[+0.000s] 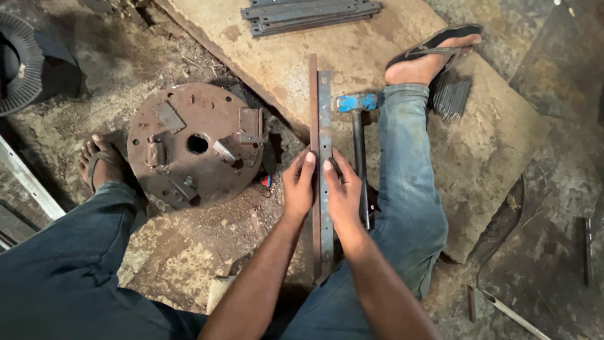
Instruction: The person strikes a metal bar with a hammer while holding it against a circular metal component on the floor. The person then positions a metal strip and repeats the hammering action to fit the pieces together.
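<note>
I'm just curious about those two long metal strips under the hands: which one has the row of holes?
The right-hand strip, greyish blue and wider, has small holes along it. The rusty brown strip touching its left side is narrower and plain. Both hands rest on them.

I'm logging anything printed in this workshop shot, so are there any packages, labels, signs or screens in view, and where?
None show: no package, label, sign or screen.
Nearest to one: a small red and blue object on the floor beside the round rusty steel disc, too small to identify.
The hammer has a plain blue head with no visible label.
</note>
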